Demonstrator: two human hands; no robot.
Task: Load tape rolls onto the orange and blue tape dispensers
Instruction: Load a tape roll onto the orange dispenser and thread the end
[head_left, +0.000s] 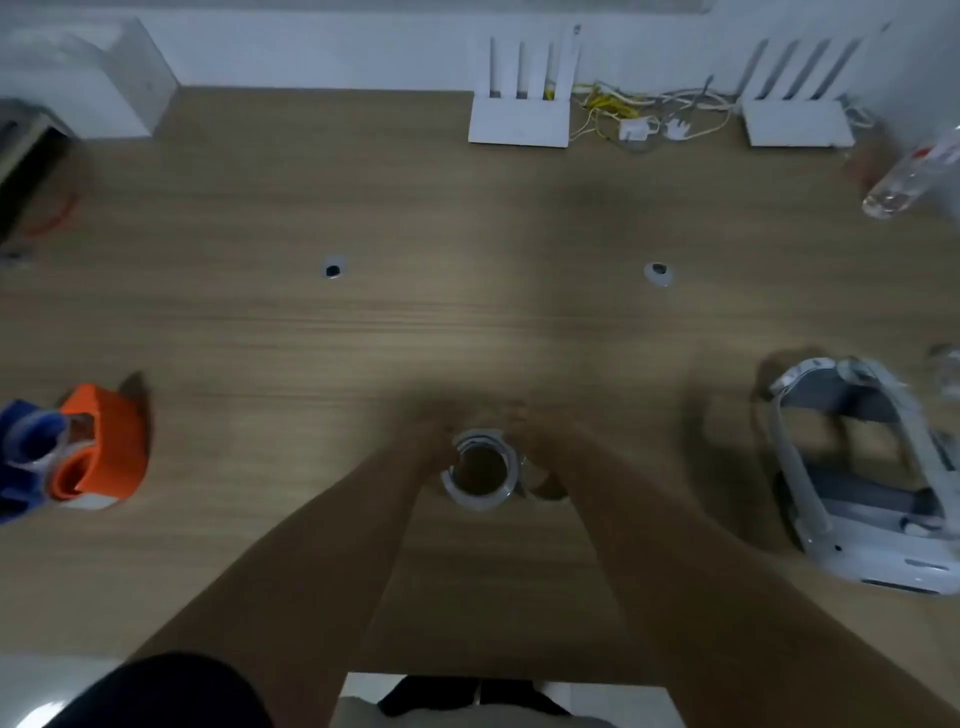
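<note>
Tape roll lies between left hand and right hand — both against it (grip blurred, cannot tell).

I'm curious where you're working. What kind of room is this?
Probably an office or tech workroom. The wooden desk has round cable holes, two white routers with antennas stand by the wall beside loose cables, and a white VR headset lies on the right.
</note>
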